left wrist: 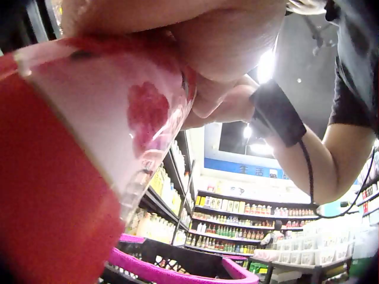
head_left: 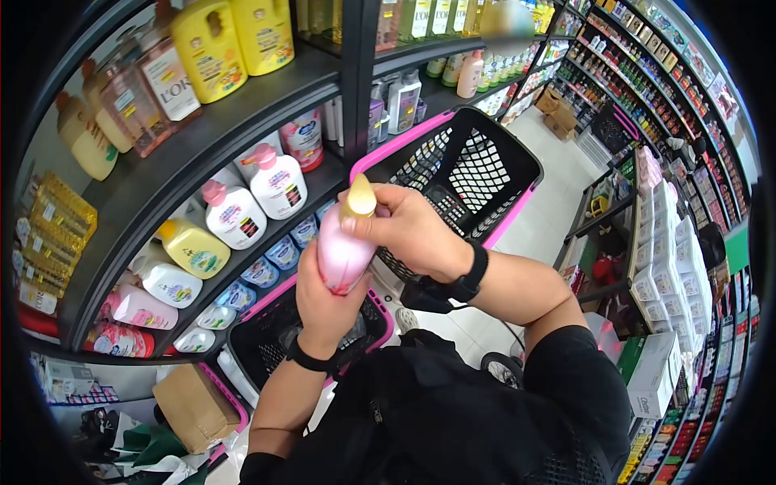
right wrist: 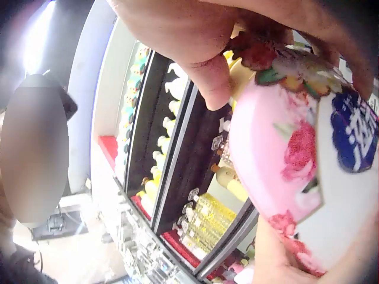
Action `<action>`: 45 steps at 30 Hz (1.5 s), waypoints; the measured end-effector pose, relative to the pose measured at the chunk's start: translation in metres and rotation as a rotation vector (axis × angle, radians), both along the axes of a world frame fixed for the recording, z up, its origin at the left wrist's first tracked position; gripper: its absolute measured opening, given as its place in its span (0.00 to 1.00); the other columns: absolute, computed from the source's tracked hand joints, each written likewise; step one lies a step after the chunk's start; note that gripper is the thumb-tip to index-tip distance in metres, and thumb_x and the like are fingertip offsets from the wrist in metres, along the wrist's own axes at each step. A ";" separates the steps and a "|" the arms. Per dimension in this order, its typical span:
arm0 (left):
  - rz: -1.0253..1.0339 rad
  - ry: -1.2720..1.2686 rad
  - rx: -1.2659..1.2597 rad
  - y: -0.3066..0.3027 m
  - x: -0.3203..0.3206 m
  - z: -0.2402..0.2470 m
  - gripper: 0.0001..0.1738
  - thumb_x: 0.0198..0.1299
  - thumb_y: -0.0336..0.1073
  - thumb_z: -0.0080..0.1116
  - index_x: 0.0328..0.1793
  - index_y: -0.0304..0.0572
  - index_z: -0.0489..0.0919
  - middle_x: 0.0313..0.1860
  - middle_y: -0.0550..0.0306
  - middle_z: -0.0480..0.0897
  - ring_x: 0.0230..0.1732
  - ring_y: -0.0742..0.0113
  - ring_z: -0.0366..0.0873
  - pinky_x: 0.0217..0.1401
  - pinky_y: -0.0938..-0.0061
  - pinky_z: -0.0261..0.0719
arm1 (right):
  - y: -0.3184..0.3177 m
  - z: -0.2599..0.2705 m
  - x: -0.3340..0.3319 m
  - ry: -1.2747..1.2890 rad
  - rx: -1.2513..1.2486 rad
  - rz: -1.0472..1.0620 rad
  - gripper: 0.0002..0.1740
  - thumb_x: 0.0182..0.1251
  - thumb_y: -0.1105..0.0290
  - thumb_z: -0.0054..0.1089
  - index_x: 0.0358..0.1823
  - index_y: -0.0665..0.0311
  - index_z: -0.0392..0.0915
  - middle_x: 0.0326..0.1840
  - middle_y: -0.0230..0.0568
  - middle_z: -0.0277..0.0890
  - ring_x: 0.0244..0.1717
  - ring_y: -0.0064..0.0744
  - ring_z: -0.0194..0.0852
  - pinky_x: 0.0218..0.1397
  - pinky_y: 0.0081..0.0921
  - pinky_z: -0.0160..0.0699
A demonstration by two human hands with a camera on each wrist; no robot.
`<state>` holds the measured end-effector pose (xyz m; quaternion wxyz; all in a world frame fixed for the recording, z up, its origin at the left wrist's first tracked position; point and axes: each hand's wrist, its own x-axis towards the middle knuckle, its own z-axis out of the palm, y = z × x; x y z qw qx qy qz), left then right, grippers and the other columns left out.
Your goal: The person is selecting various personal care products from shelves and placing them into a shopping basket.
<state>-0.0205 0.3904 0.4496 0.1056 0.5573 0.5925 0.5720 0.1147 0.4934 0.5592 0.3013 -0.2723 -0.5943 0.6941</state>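
Observation:
A pink bottle (head_left: pixel 343 252) with a gold cap (head_left: pixel 360 197) is held in front of the body, its cap end up. The left hand (head_left: pixel 327 299) grips its lower part from below. The right hand (head_left: pixel 408 230) holds the cap end, with the thumb across the base of the cap. In the right wrist view the bottle (right wrist: pixel 275 148) shows printed flowers and a blue label, with the right hand (right wrist: pixel 195 41) at its top. The left wrist view shows the red and white bottle surface (left wrist: pixel 89 106) close up, below the left hand (left wrist: pixel 219 35).
Shelves (head_left: pixel 234 153) of pump bottles curve along the left. A black basket with a pink rim (head_left: pixel 517 217) stands beyond the hands, another (head_left: pixel 383 311) below them. A cardboard box (head_left: pixel 196 408) lies at lower left. Stacked white packs (head_left: pixel 671 259) stand right of the aisle.

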 end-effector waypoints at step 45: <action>0.054 0.453 -0.371 0.137 0.159 -0.096 0.19 0.52 0.38 0.71 0.51 0.43 0.84 0.50 0.55 0.84 0.65 0.53 0.77 0.80 0.49 0.61 | 0.285 -0.159 0.224 -0.894 1.323 1.134 0.12 0.64 0.58 0.65 0.33 0.59 0.80 0.30 0.43 0.83 0.34 0.49 0.85 0.39 0.45 0.82</action>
